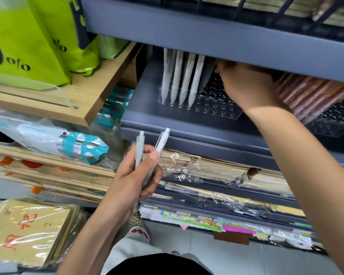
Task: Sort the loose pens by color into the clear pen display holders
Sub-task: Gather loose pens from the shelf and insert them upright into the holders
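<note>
My left hand grips two pale grey pens, their clicker ends pointing up, below the grey shelf. On that shelf stands a clear pen holder with rows of round holes. Several pale grey pens stand in its left columns. My right hand reaches in over the holder's right part, fingers curled; the shelf above hides their tips, so what they hold is unclear. A second clear holder at the right carries pink pens.
The upper grey shelf overhangs the holders closely. Green bags stand on a wooden board at the left. Wrapped paper stacks fill the shelves below. More wrapped packs lie at the lower left.
</note>
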A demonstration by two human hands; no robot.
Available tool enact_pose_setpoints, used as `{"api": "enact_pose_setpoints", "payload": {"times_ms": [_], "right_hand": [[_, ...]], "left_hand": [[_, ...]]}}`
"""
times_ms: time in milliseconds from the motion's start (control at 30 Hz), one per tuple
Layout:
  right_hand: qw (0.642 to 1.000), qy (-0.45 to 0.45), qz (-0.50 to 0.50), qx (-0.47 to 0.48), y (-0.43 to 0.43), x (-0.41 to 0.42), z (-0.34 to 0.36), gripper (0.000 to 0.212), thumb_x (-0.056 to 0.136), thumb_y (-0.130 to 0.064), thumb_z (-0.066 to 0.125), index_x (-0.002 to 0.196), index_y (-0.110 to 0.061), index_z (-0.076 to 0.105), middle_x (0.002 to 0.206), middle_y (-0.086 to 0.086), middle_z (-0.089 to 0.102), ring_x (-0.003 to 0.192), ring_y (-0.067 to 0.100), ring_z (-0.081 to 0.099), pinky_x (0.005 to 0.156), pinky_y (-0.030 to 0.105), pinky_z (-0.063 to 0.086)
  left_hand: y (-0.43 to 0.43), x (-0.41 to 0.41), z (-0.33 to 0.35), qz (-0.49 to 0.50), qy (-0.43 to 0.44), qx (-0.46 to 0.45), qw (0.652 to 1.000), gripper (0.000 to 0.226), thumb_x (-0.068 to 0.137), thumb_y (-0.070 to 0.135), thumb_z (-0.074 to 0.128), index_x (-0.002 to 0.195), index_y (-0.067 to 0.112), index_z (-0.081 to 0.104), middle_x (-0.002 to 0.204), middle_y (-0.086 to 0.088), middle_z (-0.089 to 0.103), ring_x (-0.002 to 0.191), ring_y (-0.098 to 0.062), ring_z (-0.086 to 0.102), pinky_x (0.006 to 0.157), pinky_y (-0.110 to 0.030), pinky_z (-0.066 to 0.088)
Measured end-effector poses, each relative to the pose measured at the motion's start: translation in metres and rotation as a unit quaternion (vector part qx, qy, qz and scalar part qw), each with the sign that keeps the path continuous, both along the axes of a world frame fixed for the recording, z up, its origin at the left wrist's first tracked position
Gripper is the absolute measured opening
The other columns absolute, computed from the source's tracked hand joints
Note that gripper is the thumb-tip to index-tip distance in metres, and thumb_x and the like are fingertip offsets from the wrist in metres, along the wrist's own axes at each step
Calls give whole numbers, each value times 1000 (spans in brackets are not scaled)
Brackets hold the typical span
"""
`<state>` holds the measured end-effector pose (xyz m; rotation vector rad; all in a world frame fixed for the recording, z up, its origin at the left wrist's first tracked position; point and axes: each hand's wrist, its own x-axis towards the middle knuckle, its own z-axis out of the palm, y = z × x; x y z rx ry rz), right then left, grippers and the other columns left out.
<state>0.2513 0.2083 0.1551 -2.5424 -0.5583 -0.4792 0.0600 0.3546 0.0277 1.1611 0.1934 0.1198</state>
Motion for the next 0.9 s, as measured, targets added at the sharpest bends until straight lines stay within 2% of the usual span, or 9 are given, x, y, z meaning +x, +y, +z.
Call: {"api": "enact_pose_setpoints", "payload": {"times_ms": [100,200,300,367,400,467,533,667,900], "right_hand": [[1000,11,-5,-16,7,1,3,31,102,-25,37,115,-13,62,122,11,62,111,28,53,81,29,28],[1000,5,-18,-5,10,0,1,34,101,-29,40,124,-11,57,129,14,58,117,31,51,88,29,29],[999,8,-21,34,5,-4,-2,48,97,-42,47,135,-12,49,139,12,52,127,30,46,99,26,30],[995,2,-37,94,-3,-8,-4,46,93,-46,52,126,-13,57,130,14,60,121,31,53,106,32,34],[989,7,-27,143,-8,-12,-6,34,91,-43,54,111,-18,63,115,13,68,110,31,61,103,38,41],[966,71,41,247,-18,-32,-12,5,87,-30,59,85,-30,64,84,1,73,74,20,68,77,41,54],[944,160,122,263,-30,-61,-24,11,85,-23,65,77,-30,68,73,-1,71,56,11,62,56,29,52],[913,282,204,215,-44,-108,-47,11,80,-31,76,84,-20,75,72,-2,71,56,5,60,50,15,46],[867,353,173,307,-60,-118,-57,14,81,-11,74,88,0,69,71,8,67,57,12,61,51,21,48]], "left_hand": [[-1,-6,-2,-11,-3,8,1000,10,91,37,63,89,28,60,60,-6,54,36,-11,28,38,-15,26],[-3,-12,-5,-3,15,-7,1000,7,91,31,59,89,25,59,64,-8,55,36,-12,26,38,-15,25],[-10,-17,-5,7,29,-48,998,2,87,22,57,86,23,59,64,-12,54,36,-11,25,37,-15,25],[-14,-20,-4,8,26,-64,998,7,85,18,54,83,23,58,64,-14,54,36,-11,24,37,-15,24],[-16,-21,-3,7,23,-65,998,8,85,17,54,82,24,58,63,-14,54,36,-11,24,36,-15,24],[-19,-24,-1,5,17,-57,998,5,84,17,56,83,21,56,64,-14,56,36,-11,24,36,-16,24],[-23,-26,-1,6,11,-47,999,7,83,18,59,88,17,54,66,-15,57,37,-12,25,37,-17,26],[-35,-25,-2,-13,-8,-27,1000,7,89,17,56,92,13,50,68,-14,59,37,-12,26,38,-17,26],[-51,-17,3,-67,-26,-1,997,3,91,25,59,91,22,59,70,-13,61,36,-13,29,39,-17,27]]}}
